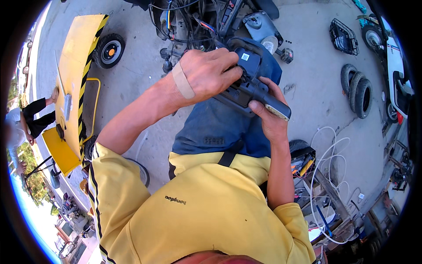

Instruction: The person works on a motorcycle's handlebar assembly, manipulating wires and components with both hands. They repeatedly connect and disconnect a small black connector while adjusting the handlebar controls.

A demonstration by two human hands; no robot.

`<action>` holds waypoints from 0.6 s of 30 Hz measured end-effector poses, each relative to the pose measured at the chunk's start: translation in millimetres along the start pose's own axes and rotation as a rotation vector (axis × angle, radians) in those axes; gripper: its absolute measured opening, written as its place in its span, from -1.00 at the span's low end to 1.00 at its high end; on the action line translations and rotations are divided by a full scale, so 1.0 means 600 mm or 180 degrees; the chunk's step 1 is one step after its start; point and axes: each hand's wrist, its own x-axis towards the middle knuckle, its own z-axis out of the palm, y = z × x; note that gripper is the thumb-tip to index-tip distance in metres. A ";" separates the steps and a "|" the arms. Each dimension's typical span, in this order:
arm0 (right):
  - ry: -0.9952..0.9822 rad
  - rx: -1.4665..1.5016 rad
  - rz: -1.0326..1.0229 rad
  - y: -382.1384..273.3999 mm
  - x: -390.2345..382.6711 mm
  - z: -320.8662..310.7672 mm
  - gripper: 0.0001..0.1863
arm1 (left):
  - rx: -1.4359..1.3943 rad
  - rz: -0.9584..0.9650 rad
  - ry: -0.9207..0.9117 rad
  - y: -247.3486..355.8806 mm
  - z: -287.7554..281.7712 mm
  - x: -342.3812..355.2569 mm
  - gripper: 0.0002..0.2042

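A black plastic housing (239,94) with a pale lens-like strip at its near right end rests over my lap. My right hand (273,116) grips that end, the thumb on top and the fingers round the far side. My left hand (206,75), with a tan plaster across the wrist, is closed over the housing's left part. Its thumb and fingertips pinch at the middle, where dark small parts show; what they hold is hidden. Just beyond the fingertips lies a flat black panel (251,61) with a white code label.
Ahead, a bundle of black cables (189,22) hangs from a vehicle frame, beside a grey metal part (259,26). Left stands a yellow board (74,57) with a wheel (109,50); a person is beyond. Tyres (362,94), a black basket (343,36) and white tubing (313,180) lie right.
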 end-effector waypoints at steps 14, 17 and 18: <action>-0.0050 0.0183 0.0224 -0.006 0.004 -0.010 -0.38 | -0.0463 -0.0243 -0.0176 -0.006 -0.004 0.020 -0.81; -0.0080 0.0222 0.0319 -0.010 0.004 -0.013 -0.38 | -0.0551 -0.0302 -0.0138 -0.004 -0.001 0.016 -0.82; -0.0113 0.0238 0.0352 -0.013 0.004 -0.014 -0.38 | -0.0588 -0.0292 -0.0136 -0.004 0.000 0.017 -0.83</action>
